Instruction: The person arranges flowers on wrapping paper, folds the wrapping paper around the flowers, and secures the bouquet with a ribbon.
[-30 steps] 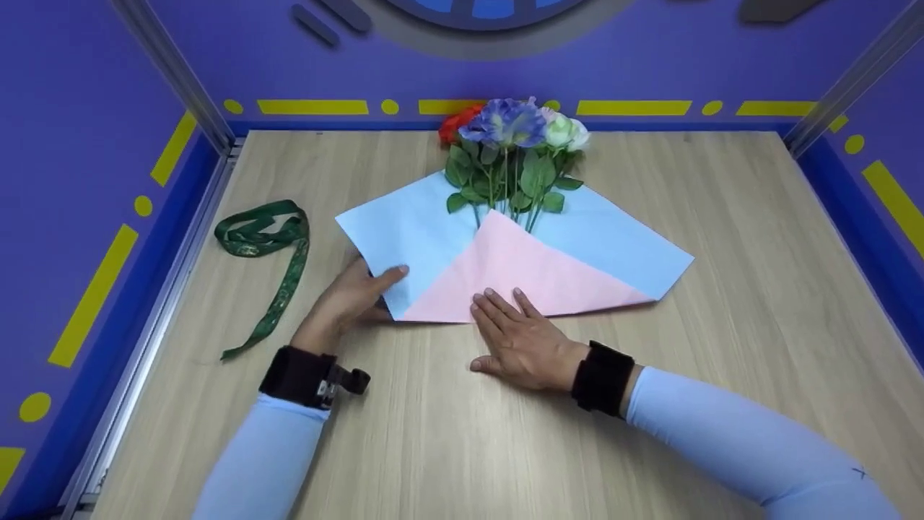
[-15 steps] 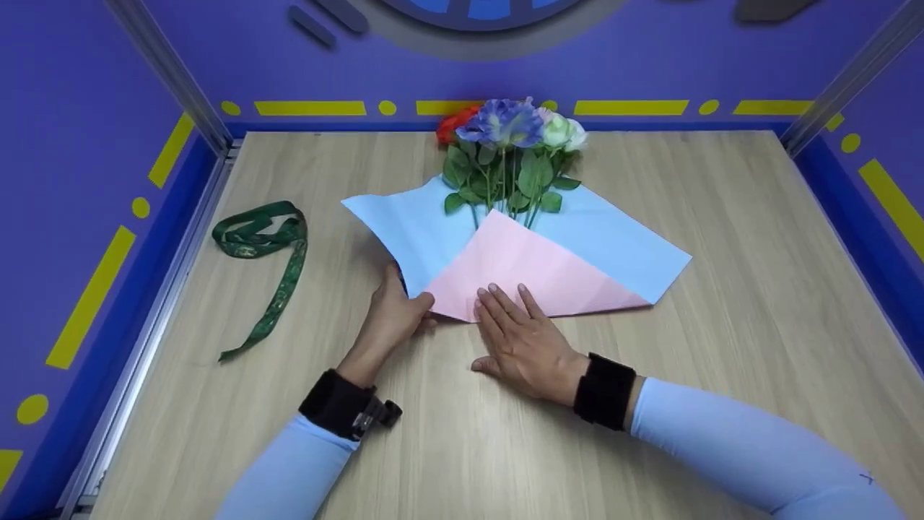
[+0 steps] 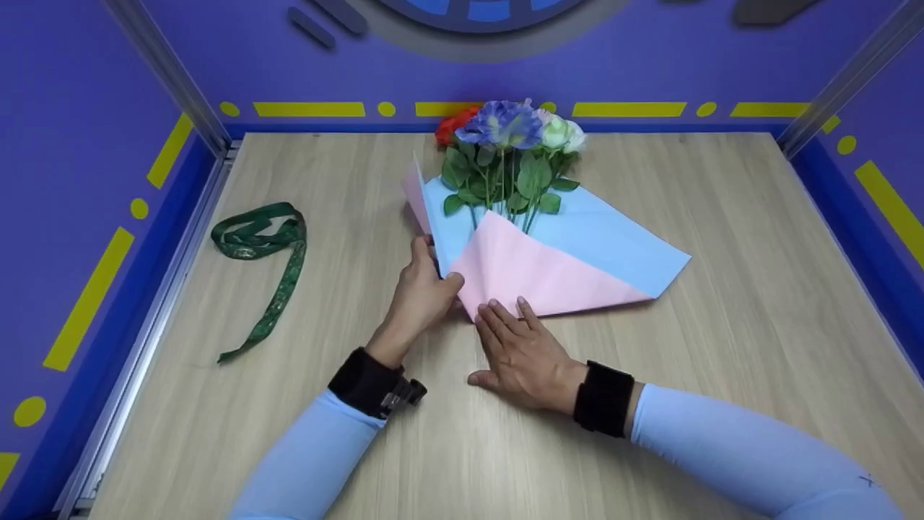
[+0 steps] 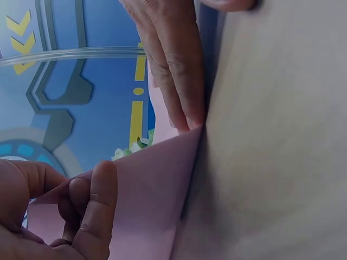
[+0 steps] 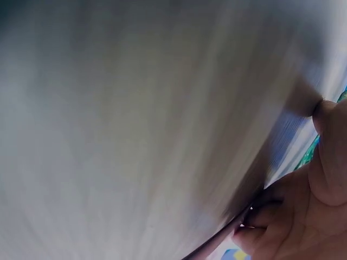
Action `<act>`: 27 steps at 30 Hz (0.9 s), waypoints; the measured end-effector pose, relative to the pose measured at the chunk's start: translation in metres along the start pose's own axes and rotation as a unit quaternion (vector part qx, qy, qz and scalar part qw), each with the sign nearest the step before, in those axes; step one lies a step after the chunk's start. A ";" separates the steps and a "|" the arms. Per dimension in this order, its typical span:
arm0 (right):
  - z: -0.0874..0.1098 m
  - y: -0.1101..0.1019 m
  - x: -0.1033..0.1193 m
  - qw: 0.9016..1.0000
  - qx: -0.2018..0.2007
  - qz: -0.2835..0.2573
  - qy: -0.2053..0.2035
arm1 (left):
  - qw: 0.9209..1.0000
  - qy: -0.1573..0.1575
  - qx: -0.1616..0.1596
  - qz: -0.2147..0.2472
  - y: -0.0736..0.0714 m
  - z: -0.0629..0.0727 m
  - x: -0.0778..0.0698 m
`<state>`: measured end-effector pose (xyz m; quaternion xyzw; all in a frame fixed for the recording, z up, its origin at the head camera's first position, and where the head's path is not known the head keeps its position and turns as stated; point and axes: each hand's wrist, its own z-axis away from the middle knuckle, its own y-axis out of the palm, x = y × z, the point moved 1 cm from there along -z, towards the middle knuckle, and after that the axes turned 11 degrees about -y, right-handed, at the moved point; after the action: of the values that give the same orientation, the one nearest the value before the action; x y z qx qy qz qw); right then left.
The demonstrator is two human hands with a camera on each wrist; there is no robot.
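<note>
In the head view a two-sided sheet of wrapping paper [image 3: 613, 235], blue inside and pink outside, lies on the table with its pink front flap [image 3: 538, 271] folded up. Artificial flowers [image 3: 502, 124] in red, purple and pale green lie on it, stems tucked behind the flap. My left hand [image 3: 424, 295] grips the paper's left side, thumb in front and fingers behind, and that side stands raised. With fingers straight, my right hand [image 3: 530, 361] presses on the flap's bottom edge. The left wrist view shows the left hand's fingers [image 4: 100, 200] against the pink outer face.
A green patterned ribbon [image 3: 278, 282] lies loosely coiled at the left of the wooden table [image 3: 729, 404]. Purple-blue panels [image 3: 650, 58] with yellow marks enclose the table at the back and both sides.
My left hand has moved right and a little up, bringing the paper's left side from flat to upright and partly folded inward. The right hand stays pressed near the same spot.
</note>
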<state>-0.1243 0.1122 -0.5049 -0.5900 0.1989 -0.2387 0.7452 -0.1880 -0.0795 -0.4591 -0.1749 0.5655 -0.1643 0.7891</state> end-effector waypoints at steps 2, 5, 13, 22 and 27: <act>0.000 0.000 0.000 1.000 -0.010 0.002 -0.003 | 1.000 0.005 -0.004 -0.009 0.004 -0.003 -0.005; 0.000 0.001 0.000 1.000 -0.024 0.004 -0.007 | 1.000 0.011 0.002 -0.008 0.010 -0.005 -0.010; 0.002 0.000 -0.001 0.998 -0.051 0.024 0.000 | 0.999 0.022 0.034 -0.024 0.024 -0.015 -0.018; 0.003 0.001 -0.007 0.999 -0.033 -0.010 0.034 | 0.997 0.042 0.041 -0.053 0.034 -0.020 -0.019; 0.002 0.003 -0.010 0.998 -0.011 -0.048 0.037 | 0.995 0.060 0.042 -0.074 0.038 -0.021 -0.017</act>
<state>-0.1309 0.1204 -0.5071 -0.5982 0.2005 -0.2929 0.7185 -0.2106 -0.0402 -0.4682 -0.1733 0.5899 -0.2560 0.7459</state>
